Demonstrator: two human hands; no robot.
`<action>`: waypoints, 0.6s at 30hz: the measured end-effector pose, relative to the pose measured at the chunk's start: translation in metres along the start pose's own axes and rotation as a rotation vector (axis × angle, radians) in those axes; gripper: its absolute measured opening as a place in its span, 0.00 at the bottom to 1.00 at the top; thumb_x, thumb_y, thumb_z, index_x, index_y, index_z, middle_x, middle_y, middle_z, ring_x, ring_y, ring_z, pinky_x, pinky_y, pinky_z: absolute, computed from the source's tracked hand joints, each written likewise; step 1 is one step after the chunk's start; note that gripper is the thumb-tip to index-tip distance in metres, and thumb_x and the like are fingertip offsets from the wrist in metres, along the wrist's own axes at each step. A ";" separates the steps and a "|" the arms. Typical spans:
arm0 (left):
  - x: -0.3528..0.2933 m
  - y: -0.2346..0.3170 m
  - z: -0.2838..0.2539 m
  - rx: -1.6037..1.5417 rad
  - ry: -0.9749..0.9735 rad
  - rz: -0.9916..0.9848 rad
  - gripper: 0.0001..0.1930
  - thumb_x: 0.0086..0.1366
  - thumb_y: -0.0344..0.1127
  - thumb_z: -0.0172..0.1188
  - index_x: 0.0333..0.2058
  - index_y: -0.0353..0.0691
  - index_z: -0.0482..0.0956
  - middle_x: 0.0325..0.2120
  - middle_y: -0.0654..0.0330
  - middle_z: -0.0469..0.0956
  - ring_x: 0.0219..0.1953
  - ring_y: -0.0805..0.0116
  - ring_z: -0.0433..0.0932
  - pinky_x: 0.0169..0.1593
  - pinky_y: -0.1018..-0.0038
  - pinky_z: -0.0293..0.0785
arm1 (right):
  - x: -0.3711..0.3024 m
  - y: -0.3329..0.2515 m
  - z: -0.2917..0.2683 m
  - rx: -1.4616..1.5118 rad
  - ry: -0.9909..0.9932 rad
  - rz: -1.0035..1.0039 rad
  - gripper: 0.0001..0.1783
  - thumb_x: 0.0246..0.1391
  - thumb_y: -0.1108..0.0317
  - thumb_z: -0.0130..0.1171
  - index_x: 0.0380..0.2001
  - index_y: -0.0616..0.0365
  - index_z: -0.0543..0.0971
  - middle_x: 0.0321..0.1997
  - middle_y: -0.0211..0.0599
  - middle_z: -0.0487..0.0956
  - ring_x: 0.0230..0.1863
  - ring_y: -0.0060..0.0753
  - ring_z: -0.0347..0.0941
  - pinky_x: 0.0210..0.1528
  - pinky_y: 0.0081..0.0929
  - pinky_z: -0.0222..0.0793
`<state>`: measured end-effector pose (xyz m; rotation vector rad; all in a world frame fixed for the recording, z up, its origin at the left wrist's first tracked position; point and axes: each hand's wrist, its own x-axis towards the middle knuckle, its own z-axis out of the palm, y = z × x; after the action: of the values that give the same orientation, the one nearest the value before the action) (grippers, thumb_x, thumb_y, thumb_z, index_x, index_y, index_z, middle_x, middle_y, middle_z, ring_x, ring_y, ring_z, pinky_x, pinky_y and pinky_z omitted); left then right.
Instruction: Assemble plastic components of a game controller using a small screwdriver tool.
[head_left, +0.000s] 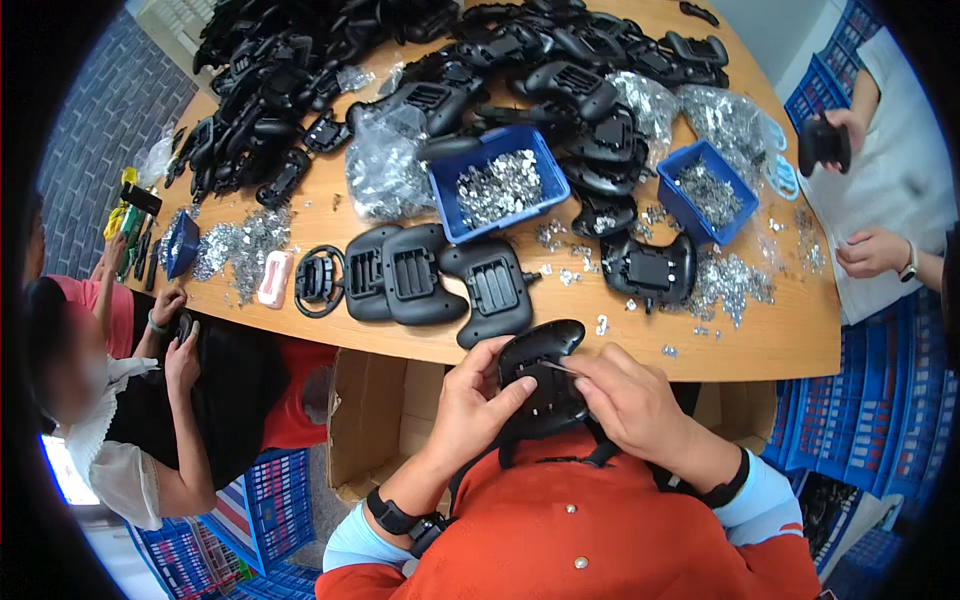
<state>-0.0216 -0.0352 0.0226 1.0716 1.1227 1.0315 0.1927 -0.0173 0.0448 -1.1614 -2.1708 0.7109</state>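
My left hand [478, 395] grips a black controller-shaped plastic shell [540, 375] held over my lap, just below the table's front edge. My right hand [625, 395] rests on the shell's right side and pinches a small thin metal piece [560, 366] against its inner face. Three more black shells [430, 275] lie side by side on the wooden table [770, 340] just beyond my hands. A single small metal clip [602, 325] lies near the table edge.
Two blue bins [497, 185] [708, 192] of small metal parts stand mid-table among clear bags and loose metal pieces. A large pile of black shells [400, 70] fills the far side. One person sits at my left [180, 350], another at right [870, 250]. An open cardboard box [385, 420] and blue crates [880, 400] stand below.
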 end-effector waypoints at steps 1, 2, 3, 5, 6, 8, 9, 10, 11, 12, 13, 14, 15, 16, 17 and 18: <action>-0.002 -0.001 0.000 -0.005 -0.003 -0.011 0.20 0.63 0.23 0.60 0.54 0.31 0.69 0.43 0.59 0.78 0.45 0.76 0.76 0.49 0.77 0.75 | 0.003 -0.002 0.003 0.002 0.007 -0.071 0.17 0.51 0.68 0.63 0.46 0.59 0.77 0.31 0.39 0.73 0.25 0.40 0.75 0.23 0.33 0.71; -0.004 -0.001 0.000 0.004 -0.021 -0.020 0.20 0.63 0.23 0.60 0.54 0.31 0.69 0.43 0.59 0.78 0.45 0.76 0.76 0.49 0.77 0.75 | 0.004 -0.003 0.006 0.003 0.013 -0.142 0.18 0.49 0.70 0.63 0.46 0.59 0.78 0.30 0.37 0.72 0.24 0.37 0.75 0.22 0.31 0.70; -0.003 -0.002 -0.001 0.013 -0.036 -0.024 0.21 0.62 0.23 0.60 0.54 0.31 0.70 0.43 0.59 0.78 0.45 0.76 0.76 0.49 0.76 0.75 | 0.006 -0.002 0.009 0.002 0.008 -0.136 0.18 0.49 0.70 0.63 0.46 0.59 0.78 0.30 0.37 0.72 0.24 0.37 0.75 0.22 0.31 0.70; -0.003 -0.003 0.000 0.022 -0.037 -0.035 0.20 0.62 0.22 0.61 0.53 0.31 0.70 0.42 0.60 0.78 0.44 0.77 0.77 0.48 0.77 0.76 | 0.009 0.000 0.012 -0.151 -0.008 -0.231 0.22 0.44 0.73 0.65 0.47 0.58 0.79 0.30 0.34 0.70 0.23 0.32 0.74 0.21 0.29 0.70; -0.004 -0.003 0.000 0.008 -0.031 -0.060 0.21 0.61 0.22 0.62 0.53 0.31 0.71 0.42 0.61 0.78 0.43 0.77 0.77 0.48 0.77 0.76 | 0.010 -0.001 0.012 -0.207 -0.009 -0.264 0.20 0.46 0.72 0.63 0.45 0.58 0.79 0.29 0.32 0.69 0.23 0.29 0.73 0.21 0.28 0.70; -0.004 -0.003 0.000 -0.010 -0.027 -0.086 0.22 0.60 0.22 0.63 0.54 0.31 0.72 0.42 0.62 0.79 0.43 0.77 0.77 0.49 0.77 0.75 | 0.012 -0.001 0.011 -0.260 -0.031 -0.299 0.17 0.47 0.71 0.61 0.44 0.58 0.79 0.29 0.32 0.69 0.23 0.29 0.73 0.21 0.27 0.70; -0.005 -0.004 0.001 0.012 -0.023 -0.081 0.21 0.61 0.22 0.62 0.53 0.31 0.72 0.40 0.61 0.79 0.41 0.78 0.77 0.45 0.79 0.76 | 0.012 0.000 0.010 -0.310 -0.051 -0.338 0.15 0.48 0.71 0.59 0.42 0.59 0.79 0.30 0.32 0.70 0.23 0.29 0.73 0.21 0.27 0.70; -0.005 -0.004 0.001 0.033 -0.020 -0.075 0.20 0.61 0.22 0.61 0.52 0.30 0.72 0.38 0.61 0.80 0.39 0.79 0.78 0.42 0.80 0.77 | 0.013 0.001 0.010 -0.313 -0.054 -0.337 0.15 0.48 0.71 0.59 0.42 0.59 0.79 0.30 0.32 0.70 0.23 0.29 0.73 0.21 0.27 0.70; -0.005 -0.005 0.002 0.029 -0.020 -0.074 0.20 0.61 0.22 0.61 0.52 0.30 0.72 0.38 0.61 0.80 0.39 0.79 0.78 0.42 0.80 0.77 | 0.014 0.002 0.011 -0.316 -0.040 -0.387 0.13 0.49 0.71 0.58 0.40 0.59 0.79 0.29 0.32 0.70 0.23 0.29 0.73 0.21 0.28 0.70; -0.005 -0.005 0.003 0.024 -0.017 -0.059 0.20 0.61 0.22 0.61 0.52 0.31 0.72 0.37 0.61 0.80 0.38 0.79 0.78 0.42 0.80 0.77 | 0.014 0.003 0.012 -0.318 -0.026 -0.436 0.10 0.50 0.70 0.56 0.37 0.59 0.78 0.29 0.32 0.70 0.22 0.28 0.73 0.21 0.28 0.70; -0.005 -0.006 0.003 0.019 -0.014 -0.043 0.20 0.61 0.22 0.62 0.52 0.31 0.72 0.37 0.61 0.80 0.38 0.79 0.78 0.41 0.80 0.77 | 0.014 0.003 0.014 -0.319 -0.029 -0.436 0.10 0.50 0.70 0.56 0.37 0.59 0.78 0.29 0.32 0.70 0.22 0.28 0.73 0.21 0.28 0.70; -0.005 -0.007 0.004 0.017 -0.014 -0.043 0.20 0.61 0.22 0.62 0.52 0.31 0.72 0.37 0.61 0.80 0.38 0.79 0.78 0.41 0.80 0.77 | 0.014 0.004 0.016 -0.264 -0.018 -0.409 0.09 0.48 0.71 0.58 0.36 0.58 0.78 0.28 0.32 0.70 0.23 0.29 0.74 0.21 0.28 0.70; -0.006 -0.010 0.004 -0.001 -0.016 -0.050 0.20 0.61 0.22 0.62 0.52 0.31 0.72 0.37 0.61 0.80 0.38 0.80 0.78 0.41 0.80 0.77 | 0.013 0.005 0.019 -0.207 -0.007 -0.382 0.09 0.47 0.71 0.60 0.34 0.58 0.77 0.27 0.32 0.70 0.23 0.29 0.74 0.21 0.28 0.71; -0.006 -0.012 0.004 -0.018 -0.018 -0.057 0.19 0.61 0.22 0.62 0.52 0.31 0.72 0.37 0.61 0.80 0.37 0.80 0.78 0.41 0.80 0.77 | 0.012 0.008 0.021 -0.207 -0.009 -0.383 0.09 0.47 0.71 0.60 0.34 0.58 0.77 0.27 0.32 0.70 0.23 0.29 0.74 0.21 0.28 0.71; -0.006 -0.012 0.004 -0.020 -0.017 -0.057 0.19 0.61 0.22 0.62 0.52 0.31 0.72 0.37 0.61 0.80 0.37 0.80 0.78 0.41 0.80 0.77 | 0.010 0.011 0.024 -0.147 -0.029 -0.333 0.10 0.45 0.71 0.62 0.34 0.57 0.77 0.27 0.33 0.70 0.23 0.30 0.74 0.22 0.29 0.70; -0.006 -0.013 0.004 -0.022 -0.013 -0.047 0.19 0.61 0.22 0.62 0.51 0.31 0.73 0.37 0.61 0.80 0.37 0.80 0.78 0.40 0.81 0.77 | 0.009 0.013 0.027 -0.087 -0.049 -0.282 0.12 0.43 0.72 0.63 0.34 0.56 0.77 0.27 0.33 0.70 0.23 0.30 0.74 0.22 0.29 0.70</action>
<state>-0.0177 -0.0443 0.0115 1.0288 1.1187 0.9965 0.1774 -0.0082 0.0195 -0.8606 -2.3645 0.5307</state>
